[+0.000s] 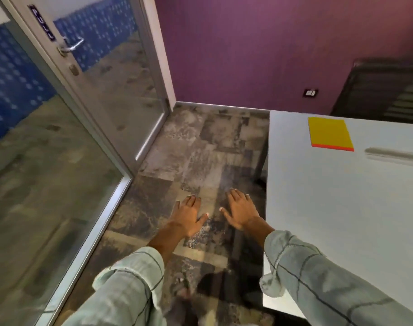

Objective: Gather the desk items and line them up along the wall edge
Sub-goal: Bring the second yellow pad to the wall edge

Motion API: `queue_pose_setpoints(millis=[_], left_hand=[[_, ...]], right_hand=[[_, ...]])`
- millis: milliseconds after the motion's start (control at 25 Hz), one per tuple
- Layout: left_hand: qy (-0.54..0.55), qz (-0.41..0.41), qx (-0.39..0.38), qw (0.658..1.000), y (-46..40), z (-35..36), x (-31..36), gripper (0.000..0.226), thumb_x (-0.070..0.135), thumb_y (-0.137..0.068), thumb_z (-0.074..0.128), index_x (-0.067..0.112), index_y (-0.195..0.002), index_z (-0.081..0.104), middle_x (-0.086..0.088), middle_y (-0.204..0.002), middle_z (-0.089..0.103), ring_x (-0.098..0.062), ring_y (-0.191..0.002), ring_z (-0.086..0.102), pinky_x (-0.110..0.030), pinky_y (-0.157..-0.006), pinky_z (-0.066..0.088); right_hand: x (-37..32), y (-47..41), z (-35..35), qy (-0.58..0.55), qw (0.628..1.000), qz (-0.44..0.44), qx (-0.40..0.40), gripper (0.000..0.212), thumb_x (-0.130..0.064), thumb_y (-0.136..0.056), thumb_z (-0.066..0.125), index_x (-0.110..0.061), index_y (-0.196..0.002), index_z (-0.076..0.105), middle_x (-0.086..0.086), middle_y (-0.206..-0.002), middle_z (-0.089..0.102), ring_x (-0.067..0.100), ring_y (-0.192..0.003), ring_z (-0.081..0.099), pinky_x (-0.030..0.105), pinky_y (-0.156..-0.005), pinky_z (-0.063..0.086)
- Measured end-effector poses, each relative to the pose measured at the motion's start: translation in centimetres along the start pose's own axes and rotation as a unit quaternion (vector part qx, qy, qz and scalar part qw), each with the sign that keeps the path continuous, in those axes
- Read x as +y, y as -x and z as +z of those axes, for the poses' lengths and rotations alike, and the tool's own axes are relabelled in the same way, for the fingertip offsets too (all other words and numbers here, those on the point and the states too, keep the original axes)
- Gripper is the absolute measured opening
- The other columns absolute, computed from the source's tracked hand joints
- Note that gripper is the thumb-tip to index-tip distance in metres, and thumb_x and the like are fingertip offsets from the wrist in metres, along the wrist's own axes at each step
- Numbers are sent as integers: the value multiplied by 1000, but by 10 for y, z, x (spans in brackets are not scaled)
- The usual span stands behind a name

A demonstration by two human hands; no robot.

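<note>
purple wall [259,50] behind white desk [341,208]; left hand [189,217], right hand [242,211] spread flat, empty. step right, reach yellow pad [330,132] first.

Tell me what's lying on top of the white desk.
On the desk lie a yellow pad with an orange bottom edge, and a blurred grey strip beside it. The right sleeve covers the desk's near corner, and the frame cuts off its right side.

Soft even indoor light; my view smears with motion blur, edges bend, glare streaks the glass door [59,161]
</note>
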State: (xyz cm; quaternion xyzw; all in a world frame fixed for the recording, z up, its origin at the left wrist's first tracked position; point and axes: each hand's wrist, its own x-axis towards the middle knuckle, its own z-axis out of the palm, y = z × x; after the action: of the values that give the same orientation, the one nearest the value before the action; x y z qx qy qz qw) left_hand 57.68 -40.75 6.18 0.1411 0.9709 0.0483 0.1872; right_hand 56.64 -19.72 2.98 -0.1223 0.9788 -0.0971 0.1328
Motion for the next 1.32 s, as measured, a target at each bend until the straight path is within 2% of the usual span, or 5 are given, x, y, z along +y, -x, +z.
queue_pose_setpoints(millis=[400,640,800,1080,1320], left_hand=[[-21,193,-20,981,-268,-93,-63,66,50,-99,30,12,-152,17,-9,-161,18,-26,-148,15,-48,-121,13],[-36,322,-40,945,-409,-148,-15,64,50,-99,31,13,-150,25,-9,-159,24,-24,-148,18,-45,-121,17],[-69,413,-30,908,-509,-174,45,63,49,-98,33,13,-149,29,-9,-157,28,-24,-147,22,-45,-120,20],[-121,531,-80,835,-643,-224,179,63,49,-99,34,11,-148,28,-8,-158,28,-23,-146,25,-39,-118,25],[-163,650,-156,726,-689,-228,313,65,50,-99,35,10,-150,27,-7,-159,24,-21,-147,20,-37,-118,23]], right_hand=[[51,-181,-64,-66,969,227,69,71,-54,-98,34,-11,-154,20,11,-161,21,27,-150,17,49,-121,18],[116,-245,-98,-122,905,383,140,66,-52,-97,39,-9,-146,34,14,-155,33,33,-141,33,44,-117,29],[191,-294,-114,-150,861,462,153,66,-51,-98,38,-13,-150,28,12,-160,25,34,-145,27,46,-120,24],[292,-343,-142,-261,732,600,191,70,-56,-99,34,-14,-154,20,9,-164,15,32,-150,18,45,-121,20],[344,-346,-146,-405,511,671,354,68,-44,-101,44,-5,-153,23,12,-161,24,29,-148,25,40,-120,23]])
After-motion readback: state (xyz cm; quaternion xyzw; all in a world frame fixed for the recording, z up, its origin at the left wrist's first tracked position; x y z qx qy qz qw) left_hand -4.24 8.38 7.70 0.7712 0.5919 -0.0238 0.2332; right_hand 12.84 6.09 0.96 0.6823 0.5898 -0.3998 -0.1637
